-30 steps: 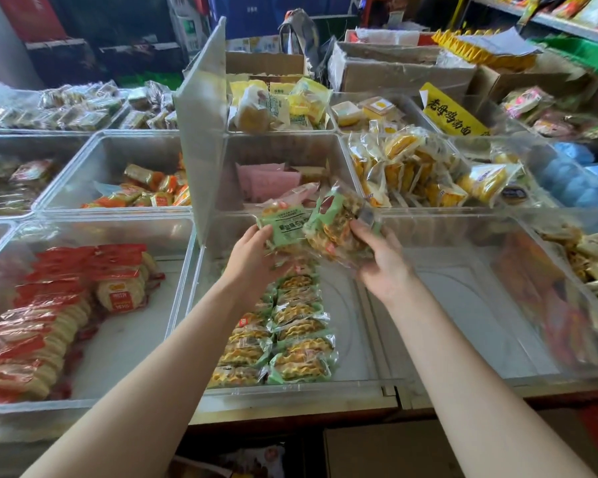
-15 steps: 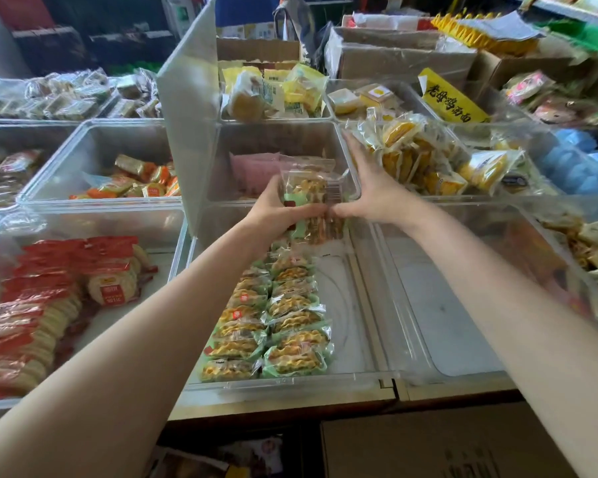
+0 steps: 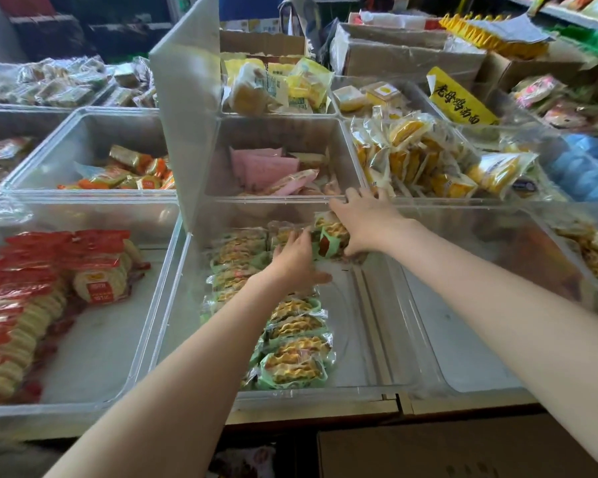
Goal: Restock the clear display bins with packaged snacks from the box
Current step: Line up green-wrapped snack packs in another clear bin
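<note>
Placing green-wrapped snack packs [image 3: 328, 236] at far end of centre clear bin [image 3: 370, 381] | right hand [image 3: 366, 222] grasps packs, left hand [image 3: 296, 258] flat against them, fingers relaxed | next, likely: let go, square row, fetch more from box [image 3: 446, 450] at frame bottom

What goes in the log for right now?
left hand: open, steadying rows | right hand: holds green snack packs | place: front bin, far end

Daylight is falling across a crowded shop counter whose pale wooden front edge [image 3: 311, 410] is running along the bottom; cardboard boxes [image 3: 404, 55] are piling up behind, a shelf [image 3: 567, 12] is crossing the upper right, and the far background is lying dark
</note>
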Demonstrator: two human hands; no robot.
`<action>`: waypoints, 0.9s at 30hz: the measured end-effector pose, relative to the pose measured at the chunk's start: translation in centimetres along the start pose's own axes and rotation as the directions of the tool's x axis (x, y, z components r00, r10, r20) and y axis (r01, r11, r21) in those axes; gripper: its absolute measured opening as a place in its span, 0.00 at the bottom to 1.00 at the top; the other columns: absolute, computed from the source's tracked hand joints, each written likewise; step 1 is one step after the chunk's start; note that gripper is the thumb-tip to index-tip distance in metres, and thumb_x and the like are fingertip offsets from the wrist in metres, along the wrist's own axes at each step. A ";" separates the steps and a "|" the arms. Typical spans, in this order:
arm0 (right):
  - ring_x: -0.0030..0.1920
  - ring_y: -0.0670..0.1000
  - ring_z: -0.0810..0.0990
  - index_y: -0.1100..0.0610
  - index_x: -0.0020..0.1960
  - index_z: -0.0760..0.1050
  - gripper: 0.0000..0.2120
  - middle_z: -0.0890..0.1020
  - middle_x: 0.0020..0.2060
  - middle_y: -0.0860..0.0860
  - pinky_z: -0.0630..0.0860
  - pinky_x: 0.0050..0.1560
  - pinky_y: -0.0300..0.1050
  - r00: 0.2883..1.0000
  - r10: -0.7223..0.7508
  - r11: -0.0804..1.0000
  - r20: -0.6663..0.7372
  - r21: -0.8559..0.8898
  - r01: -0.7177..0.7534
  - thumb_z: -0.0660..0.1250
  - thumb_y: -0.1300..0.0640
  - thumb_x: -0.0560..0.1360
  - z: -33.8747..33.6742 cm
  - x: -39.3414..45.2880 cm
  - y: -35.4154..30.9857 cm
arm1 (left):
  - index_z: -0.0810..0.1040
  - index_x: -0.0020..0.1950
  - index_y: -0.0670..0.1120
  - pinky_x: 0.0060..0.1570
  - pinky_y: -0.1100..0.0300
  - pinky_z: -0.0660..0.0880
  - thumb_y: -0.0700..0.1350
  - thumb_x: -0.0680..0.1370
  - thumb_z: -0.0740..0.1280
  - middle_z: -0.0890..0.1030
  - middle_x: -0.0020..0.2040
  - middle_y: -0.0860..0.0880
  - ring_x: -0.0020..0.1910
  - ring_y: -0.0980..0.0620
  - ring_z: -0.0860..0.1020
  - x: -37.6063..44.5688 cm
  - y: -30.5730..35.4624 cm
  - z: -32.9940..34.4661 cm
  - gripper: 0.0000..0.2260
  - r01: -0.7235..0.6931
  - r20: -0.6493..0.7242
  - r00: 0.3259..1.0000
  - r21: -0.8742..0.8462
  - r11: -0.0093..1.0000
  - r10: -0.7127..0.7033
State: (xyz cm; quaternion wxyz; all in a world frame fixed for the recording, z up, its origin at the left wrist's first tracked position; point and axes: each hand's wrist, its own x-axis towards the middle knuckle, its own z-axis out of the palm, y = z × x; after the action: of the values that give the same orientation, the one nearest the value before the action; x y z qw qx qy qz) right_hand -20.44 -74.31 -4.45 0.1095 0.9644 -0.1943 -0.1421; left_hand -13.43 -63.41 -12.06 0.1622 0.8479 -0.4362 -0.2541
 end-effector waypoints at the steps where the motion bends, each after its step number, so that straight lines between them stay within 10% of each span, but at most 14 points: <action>1: 0.68 0.60 0.64 0.55 0.71 0.60 0.38 0.66 0.66 0.58 0.58 0.68 0.61 1.000 0.011 0.999 0.015 -0.035 -0.011 0.74 0.48 0.67 0.0 0.3 -0.5 | 0.42 0.76 0.40 0.74 0.45 0.47 0.55 0.75 0.67 0.45 0.78 0.42 0.77 0.46 0.45 0.2 -0.3 0.5 0.44 0.018 0.020 1.000 0.116 0.993 -0.020; 9: 0.69 0.60 0.63 0.57 0.72 0.61 0.32 0.65 0.68 0.59 0.57 0.68 0.56 0.984 0.160 0.978 0.076 -0.147 -0.147 0.69 0.54 0.72 -1.3 1.4 -2.4 | 0.42 0.77 0.42 0.71 0.44 0.34 0.67 0.77 0.48 0.42 0.77 0.40 0.75 0.37 0.39 0.3 -0.4 0.8 0.39 0.157 -0.017 0.981 0.639 0.753 -0.191; 20: 0.69 0.60 0.63 0.60 0.72 0.59 0.28 0.65 0.69 0.59 0.61 0.66 0.51 0.993 0.078 0.982 0.088 -0.179 -0.062 0.64 0.60 0.74 4.1 3.9 -3.1 | 0.43 0.77 0.40 0.70 0.46 0.32 0.67 0.77 0.46 0.46 0.77 0.38 0.75 0.42 0.37 -0.1 -0.9 0.8 0.40 0.164 -0.032 0.980 0.693 0.702 -0.197; 27: 0.68 0.59 0.64 0.60 0.72 0.55 0.38 0.66 0.68 0.59 0.65 0.65 0.51 0.999 -0.024 0.996 0.032 -0.090 0.027 0.72 0.55 0.70 6.1 3.8 -2.3 | 0.37 0.76 0.40 0.71 0.46 0.34 0.61 0.79 0.50 0.37 0.76 0.40 0.75 0.44 0.35 -0.1 -1.6 1.2 0.37 -0.028 -0.016 0.999 0.659 0.752 0.052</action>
State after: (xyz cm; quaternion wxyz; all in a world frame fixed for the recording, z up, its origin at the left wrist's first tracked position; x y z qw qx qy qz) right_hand -18.20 -74.79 -11.66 0.1484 0.9585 -0.1770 -0.1670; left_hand -13.14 -62.51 -13.80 -0.1336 0.8454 -0.5128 -0.0668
